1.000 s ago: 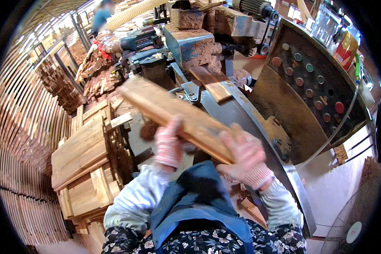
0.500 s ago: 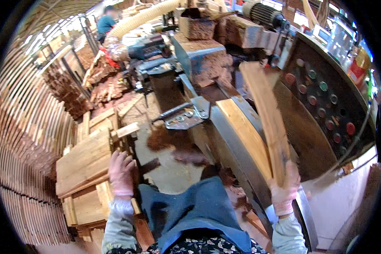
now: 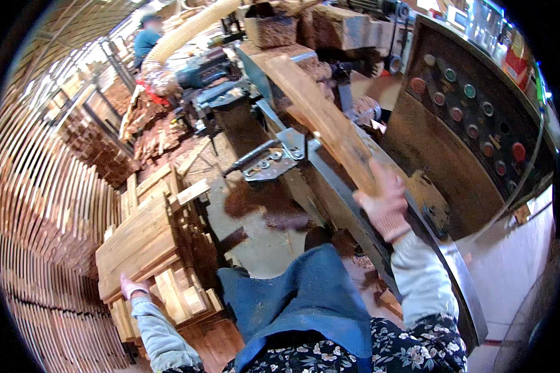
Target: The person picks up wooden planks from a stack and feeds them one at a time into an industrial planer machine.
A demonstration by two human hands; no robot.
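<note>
My right hand (image 3: 384, 202), in a pale knitted glove, is closed on the near end of a long wooden board (image 3: 330, 124). That board slants forward and left above the machine's metal rail (image 3: 348, 186). Beneath it another board (image 3: 302, 118) shows only along its left edge, mostly hidden. At the left, my gloved left hand (image 3: 134, 287) grips the near edge of a wide wooden board (image 3: 137, 248) on top of a pile. Its thumb lies over the edge; the other fingers are largely hidden.
A dark control panel (image 3: 473, 118) with coloured buttons stands right of the rail. A metal bracket (image 3: 274, 163) juts from the rail's left side. Tall stacks of wood strips (image 3: 50, 217) line the left. A sawdust-covered machine housing (image 3: 280, 31) and a person (image 3: 146, 40) are farther back.
My right hand has moved forward and left, carrying its board over the rail. My left hand has shifted from the pile's right side to its near edge.
</note>
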